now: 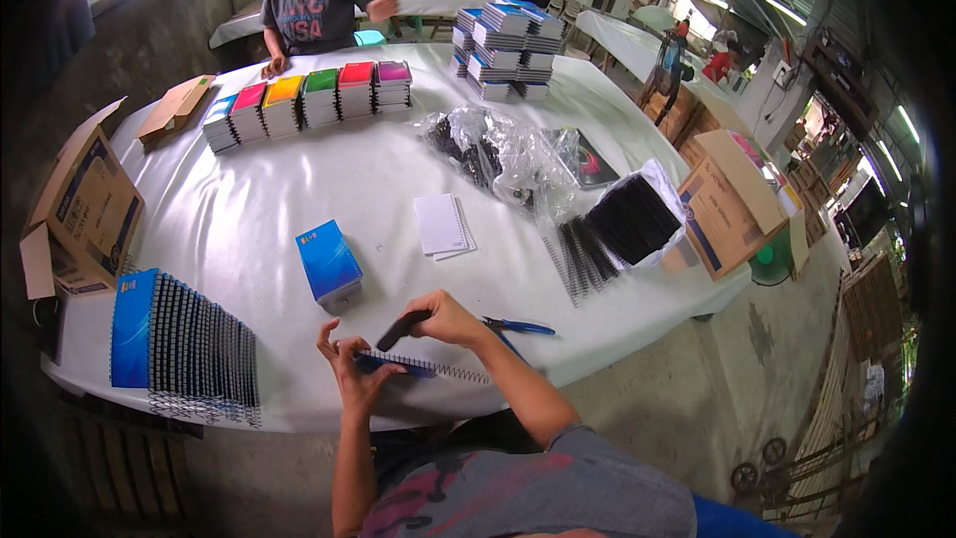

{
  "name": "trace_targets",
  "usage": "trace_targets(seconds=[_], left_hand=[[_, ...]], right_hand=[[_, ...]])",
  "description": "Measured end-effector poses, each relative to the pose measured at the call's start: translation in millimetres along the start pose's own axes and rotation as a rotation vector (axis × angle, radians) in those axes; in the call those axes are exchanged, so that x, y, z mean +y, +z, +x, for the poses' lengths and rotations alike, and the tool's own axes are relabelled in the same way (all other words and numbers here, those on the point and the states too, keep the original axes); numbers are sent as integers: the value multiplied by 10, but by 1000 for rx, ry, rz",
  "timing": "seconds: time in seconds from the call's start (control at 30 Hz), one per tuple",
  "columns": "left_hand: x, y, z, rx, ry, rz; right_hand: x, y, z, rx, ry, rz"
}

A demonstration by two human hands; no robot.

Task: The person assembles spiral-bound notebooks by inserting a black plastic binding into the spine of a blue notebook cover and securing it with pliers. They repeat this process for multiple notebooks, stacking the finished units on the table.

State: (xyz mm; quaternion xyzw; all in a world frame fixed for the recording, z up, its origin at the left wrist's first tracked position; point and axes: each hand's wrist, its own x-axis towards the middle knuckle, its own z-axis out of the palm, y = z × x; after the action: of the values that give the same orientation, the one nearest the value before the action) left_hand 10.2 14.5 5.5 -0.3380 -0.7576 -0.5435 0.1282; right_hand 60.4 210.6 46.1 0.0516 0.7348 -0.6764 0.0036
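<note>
My left hand [355, 375] grips a blue-covered notebook [410, 368] on edge near the table's front, its spine up. A dark wire coil [464, 375] runs along that spine and sticks out past the right end. In my right hand [448, 320] is a black elongated object [401, 328], its lower tip at the coil; its kind is unclear. Blue-handled pliers [522, 326] lie just right of that hand. Ahead of my hands stand a stack of blue notebooks [330, 257] and white spiral pads [439, 223].
Coil-bound notebooks [199, 344] fill the left front, beside an open carton [95, 204]. Black coils [632, 219] and a plastic bag [498, 154] lie right. Coloured notebook stacks [309, 100] and a tall blue pile [508, 45] stand farther back. A person [317, 0] stands across the table.
</note>
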Motion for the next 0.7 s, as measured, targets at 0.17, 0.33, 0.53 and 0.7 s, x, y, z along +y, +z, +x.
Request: trace_targets(seconds=[0.17,0.33,0.53,0.7], left_hand=[[-2,4,-5,22,-40,-47],[-20,50,-25,69,-39,-96],[-108,54,-42,15,-45,-78],[-48,110,-71,71,-133,-259]], right_hand=[[-52,171,15,-146,-64,7],[-91,151,71,15,6,-62],[-217,298,92,-60,-21,-283],[-45,332,116,-191,-148,224]])
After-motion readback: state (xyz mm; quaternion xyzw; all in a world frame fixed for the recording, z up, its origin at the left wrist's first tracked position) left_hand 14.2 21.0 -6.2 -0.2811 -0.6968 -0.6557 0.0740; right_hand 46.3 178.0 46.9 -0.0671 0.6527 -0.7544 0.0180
